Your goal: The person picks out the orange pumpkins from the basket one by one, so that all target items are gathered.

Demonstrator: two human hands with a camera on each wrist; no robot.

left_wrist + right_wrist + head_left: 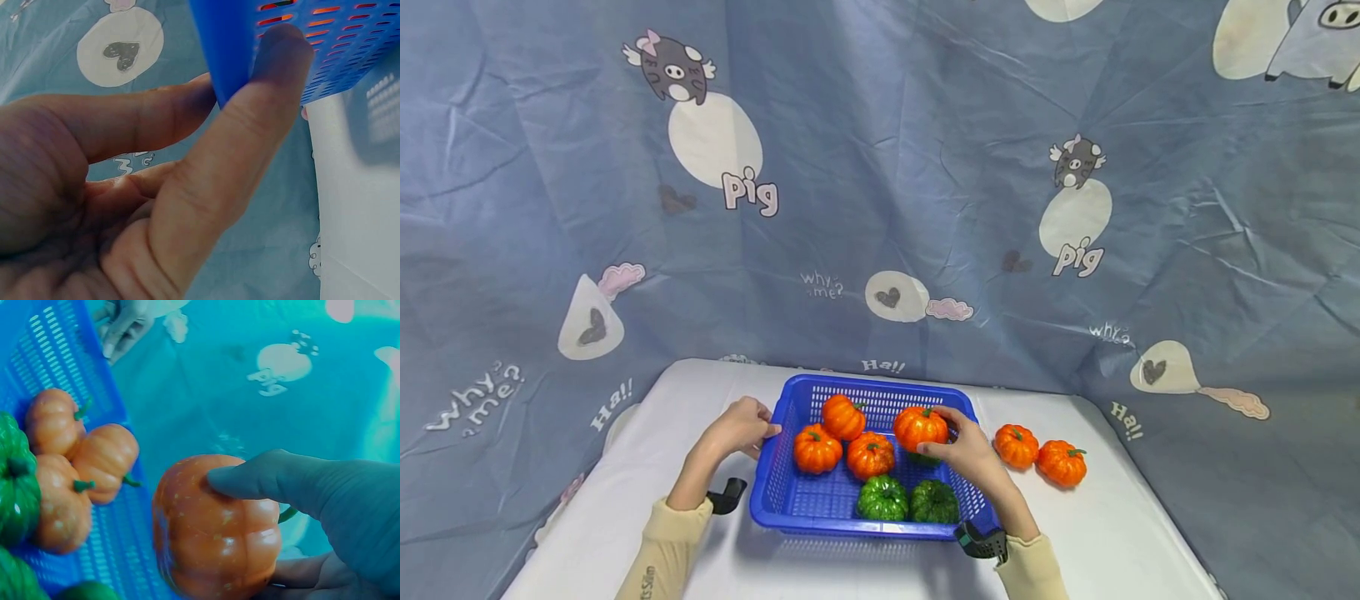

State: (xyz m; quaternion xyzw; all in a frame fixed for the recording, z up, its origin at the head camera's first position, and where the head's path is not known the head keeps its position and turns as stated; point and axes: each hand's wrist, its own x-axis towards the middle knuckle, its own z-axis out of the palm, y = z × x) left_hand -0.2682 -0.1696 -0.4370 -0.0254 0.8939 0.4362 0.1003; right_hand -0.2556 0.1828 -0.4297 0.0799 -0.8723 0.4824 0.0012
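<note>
An orange toy pumpkin (pixel 919 429) is held between the thumb and fingers of my right hand (pixel 966 454), over the right part of a blue plastic basket (pixel 820 527). In the right wrist view the same pumpkin (pixel 215 528) shows its ribbed side, with my thumb lying across it. My left hand (pixel 741 429) pinches the basket's left rim; the left wrist view shows thumb and finger on either side of the blue rim (pixel 228 50). Inside the basket lie three orange pumpkins (pixel 817 449), and green pumpkins (pixel 882 498) sit along the front and partly under the held one.
Two more orange pumpkins (pixel 1062 463) lie side by side on the white tabletop (pixel 1120 533), right of the basket. A blue cloth (pixel 850 208) with pig prints hangs behind the table and along its sides.
</note>
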